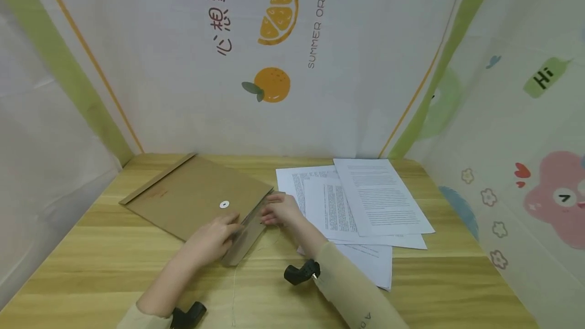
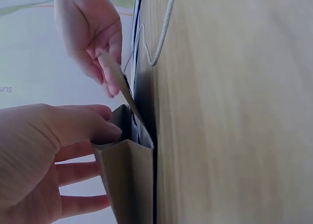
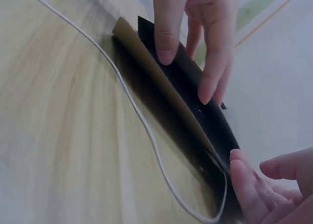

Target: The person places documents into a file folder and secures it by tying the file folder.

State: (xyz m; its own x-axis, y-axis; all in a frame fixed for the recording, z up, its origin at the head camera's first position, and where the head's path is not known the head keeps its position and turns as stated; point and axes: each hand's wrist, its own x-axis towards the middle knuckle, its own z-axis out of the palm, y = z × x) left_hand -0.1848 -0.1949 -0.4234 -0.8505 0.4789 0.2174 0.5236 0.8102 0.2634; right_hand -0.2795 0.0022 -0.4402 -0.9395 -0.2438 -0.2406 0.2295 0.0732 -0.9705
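Observation:
A brown kraft document envelope [image 1: 201,189] lies on the table, its flap [image 1: 247,242] folded open towards the person. One white round button [image 1: 224,204] sits on its upper face, and a thin white string [image 3: 132,99] trails from the flap side. My left hand [image 1: 215,237] pinches the upper panel at the mouth, thumb inside and fingers outside. At the mouth's far end is my right hand [image 1: 281,209], fingertips against the envelope's edge and thumb apart from them. Between the panels the dark inside [image 3: 195,106] shows.
Several printed sheets [image 1: 379,202] lie overlapping on the right of the wooden table [image 1: 109,268]. White printed curtains [image 1: 183,105] stand behind and at both sides. Each wrist carries a black camera mount [image 1: 301,271].

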